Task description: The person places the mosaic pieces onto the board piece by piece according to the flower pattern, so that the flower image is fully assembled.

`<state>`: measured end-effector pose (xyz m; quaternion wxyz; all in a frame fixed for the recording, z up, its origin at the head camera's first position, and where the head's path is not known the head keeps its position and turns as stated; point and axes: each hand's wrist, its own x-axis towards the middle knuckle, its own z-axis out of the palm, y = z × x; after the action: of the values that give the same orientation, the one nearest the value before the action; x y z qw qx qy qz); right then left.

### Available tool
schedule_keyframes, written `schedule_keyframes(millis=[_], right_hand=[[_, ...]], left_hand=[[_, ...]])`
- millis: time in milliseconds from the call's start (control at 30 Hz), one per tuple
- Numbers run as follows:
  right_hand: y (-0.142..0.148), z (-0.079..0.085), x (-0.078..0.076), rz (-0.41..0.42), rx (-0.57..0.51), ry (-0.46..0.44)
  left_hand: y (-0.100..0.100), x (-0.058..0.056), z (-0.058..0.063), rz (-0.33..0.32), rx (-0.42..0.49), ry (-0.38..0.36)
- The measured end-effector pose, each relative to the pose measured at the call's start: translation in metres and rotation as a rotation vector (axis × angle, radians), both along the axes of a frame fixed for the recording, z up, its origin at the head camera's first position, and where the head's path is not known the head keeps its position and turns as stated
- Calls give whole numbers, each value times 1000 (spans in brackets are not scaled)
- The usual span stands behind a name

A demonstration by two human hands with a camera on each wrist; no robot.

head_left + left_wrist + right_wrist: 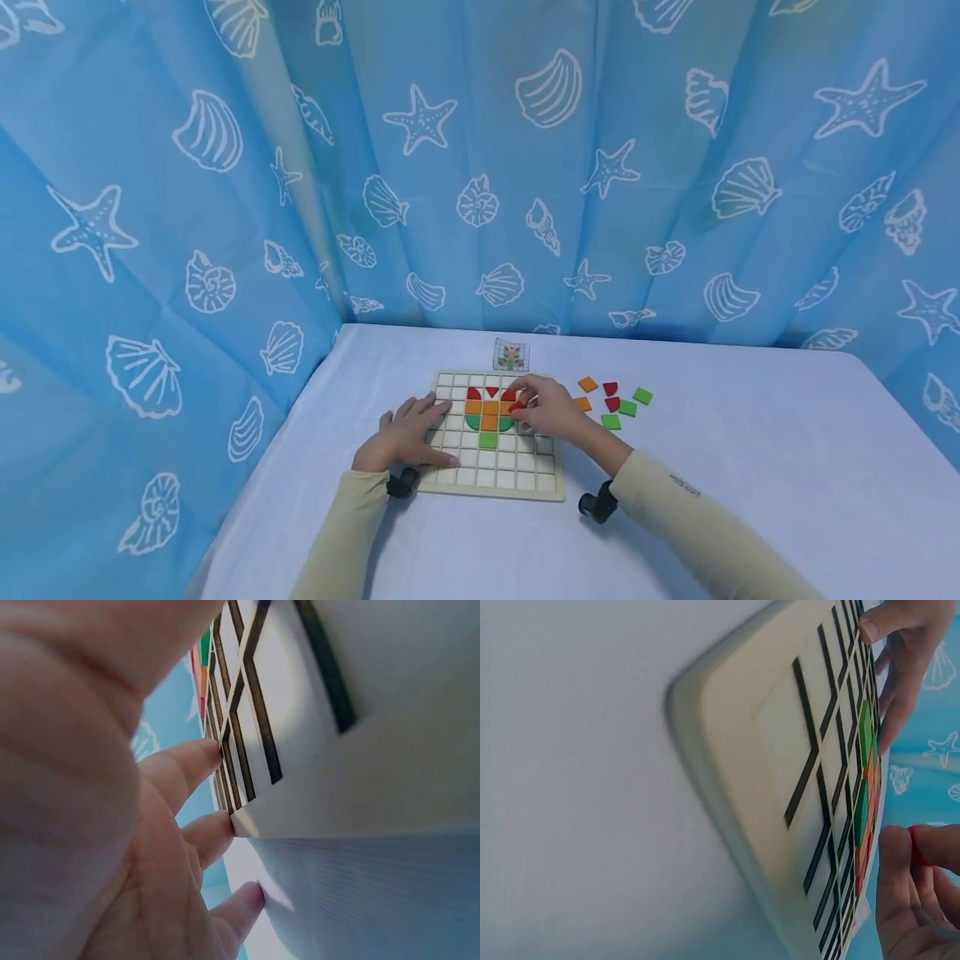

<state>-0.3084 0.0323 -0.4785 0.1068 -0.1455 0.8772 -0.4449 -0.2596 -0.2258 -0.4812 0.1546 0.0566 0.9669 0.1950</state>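
Red piece [516, 407], shape unclear, right hand [548, 407] pinching, left hand [407, 434] spread

The right hand [547, 406] pinches a red piece [517, 407], its shape hard to make out, over the grid board [495, 492]. The left hand [411, 435] lies spread at the board's left edge. Coloured tiles [489, 408] form a figure on the grid; loose tiles [627, 408] lie to the right. A printed card [512, 356] lies beyond the board.

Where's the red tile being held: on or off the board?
Off: the right wrist view shows the right hand pinching the red tile clear of the gridded board.
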Motion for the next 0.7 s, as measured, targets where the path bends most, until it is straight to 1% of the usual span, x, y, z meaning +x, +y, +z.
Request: schedule_keyframes(millis=[133,267,367,533,700], right_hand=[[-6,1,-1,-7,-13,-19],[-11,0,0,20,1,24],[-16,-1,1,47,-8,61],[-24,-3,3,84,-3,61],[-31,-6,6,98,24,56]], left_hand=[[-1,-2,2,-7,-6,-3],[-1,-3,1,-22,-13,2],[-1,-4,1,-14,-18,9],[0,-5,0,-5,-21,-15],[1,-4,0,0,-25,-26]])
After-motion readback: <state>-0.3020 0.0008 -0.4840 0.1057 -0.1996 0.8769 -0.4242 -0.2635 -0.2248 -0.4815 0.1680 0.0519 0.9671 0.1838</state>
